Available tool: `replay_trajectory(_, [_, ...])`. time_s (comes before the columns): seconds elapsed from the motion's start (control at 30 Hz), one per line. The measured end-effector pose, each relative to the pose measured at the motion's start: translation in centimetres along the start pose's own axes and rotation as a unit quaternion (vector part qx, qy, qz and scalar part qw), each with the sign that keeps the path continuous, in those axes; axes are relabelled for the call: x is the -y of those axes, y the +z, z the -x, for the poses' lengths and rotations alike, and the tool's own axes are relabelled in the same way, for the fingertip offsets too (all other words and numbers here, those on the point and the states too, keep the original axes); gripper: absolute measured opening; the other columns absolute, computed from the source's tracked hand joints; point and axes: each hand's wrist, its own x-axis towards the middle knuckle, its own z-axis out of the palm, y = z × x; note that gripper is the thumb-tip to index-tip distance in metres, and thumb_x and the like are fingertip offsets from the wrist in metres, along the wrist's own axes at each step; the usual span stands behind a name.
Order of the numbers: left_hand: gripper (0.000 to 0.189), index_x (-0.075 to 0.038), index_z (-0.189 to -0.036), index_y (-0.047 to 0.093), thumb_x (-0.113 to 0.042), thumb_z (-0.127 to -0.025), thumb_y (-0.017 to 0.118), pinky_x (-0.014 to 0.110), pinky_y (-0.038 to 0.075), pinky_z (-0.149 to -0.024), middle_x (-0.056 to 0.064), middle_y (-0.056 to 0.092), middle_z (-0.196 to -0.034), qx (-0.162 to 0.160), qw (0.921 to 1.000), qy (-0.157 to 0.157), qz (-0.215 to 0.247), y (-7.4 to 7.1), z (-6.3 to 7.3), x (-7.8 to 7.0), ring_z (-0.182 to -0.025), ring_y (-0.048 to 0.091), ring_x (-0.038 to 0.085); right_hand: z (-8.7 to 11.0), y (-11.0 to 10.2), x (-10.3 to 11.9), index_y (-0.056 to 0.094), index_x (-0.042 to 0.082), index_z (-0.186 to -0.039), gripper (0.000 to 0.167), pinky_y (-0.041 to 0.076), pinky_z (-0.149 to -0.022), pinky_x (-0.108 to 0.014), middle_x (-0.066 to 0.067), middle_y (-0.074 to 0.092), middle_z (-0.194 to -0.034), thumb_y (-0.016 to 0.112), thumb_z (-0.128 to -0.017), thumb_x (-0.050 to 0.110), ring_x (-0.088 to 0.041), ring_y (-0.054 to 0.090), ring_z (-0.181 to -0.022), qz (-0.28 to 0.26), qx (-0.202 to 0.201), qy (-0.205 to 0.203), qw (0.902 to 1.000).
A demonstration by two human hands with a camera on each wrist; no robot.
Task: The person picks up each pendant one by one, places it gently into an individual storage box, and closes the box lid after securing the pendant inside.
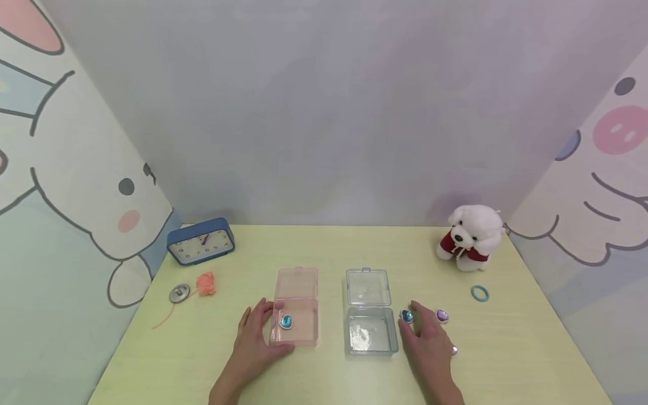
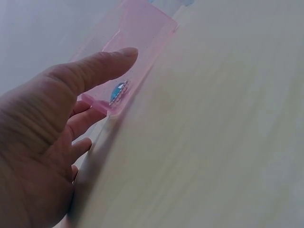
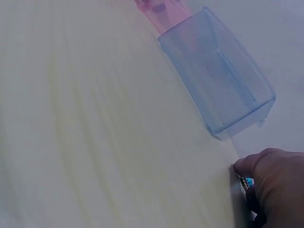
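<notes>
My left hand (image 1: 256, 339) holds the left side of an open pink plastic box (image 1: 314, 332), thumb along the front edge and fingers at the far left corner. Inside that box lies a blue gem with a beaded rim (image 1: 286, 321), also visible past the thumb in the left wrist view. To the right stands an open clear bluish plastic box (image 1: 394, 337) with its lid tipped back. Beside it my right hand (image 1: 429, 344) pinches a second blue gem (image 1: 406, 316) at the table, partly hidden by the thumb in the right wrist view.
Two purple gems (image 1: 442, 315) lie by the right hand, one partly covered. Farther right are a light-blue ring (image 1: 480, 293) and a white plush dog (image 1: 476, 233). On the left are a blue clock (image 1: 201, 242), a silver round piece (image 1: 179, 293) and coral yarn (image 1: 206, 283).
</notes>
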Motion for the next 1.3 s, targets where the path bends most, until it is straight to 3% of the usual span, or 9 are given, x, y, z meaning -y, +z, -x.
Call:
replay_trajectory(0.3, [0.098,-0.027,-0.149,0.048,-0.045,-0.068,0.099,0.056,0.001,-0.131,0.011,0.061,-0.151,-0.001,1.0,0.008,-0.003,0.03,0.03,0.24,-0.16,0.022,0.033,0.1,-0.23,0.08,0.067,0.009,-0.134,0.048,0.053,-0.075,-0.051,-0.016,0.073,-0.127,0.083,-0.09,0.019,-0.032,0.069,-0.092,0.001,0.008,0.001,1.0])
replay_trajectory(0.6, [0.098,-0.027,-0.149,0.048,-0.046,-0.067,0.099,0.056,0.001,-0.131,0.011,0.061,-0.151,0.0,1.0,0.006,-0.004,0.03,0.01,0.26,-0.16,0.022,0.033,0.24,-0.36,0.18,0.07,0.01,-0.131,0.045,0.049,-0.069,-0.042,-0.014,0.075,-0.12,0.083,-0.089,0.019,-0.028,0.066,-0.085,-0.004,0.004,0.007,1.0])
replay_trajectory(1.3, [0.097,-0.026,-0.148,0.048,-0.042,-0.068,0.099,0.061,0.001,-0.13,0.012,0.057,-0.155,0.001,1.0,-0.006,0.005,-0.14,0.03,-0.23,-0.161,0.017,0.035,0.2,-0.28,0.39,0.07,0.007,-0.131,0.045,0.054,-0.08,-0.053,-0.017,0.075,-0.122,0.084,-0.089,0.017,-0.035,0.072,-0.096,-0.013,0.004,0.015,0.9998])
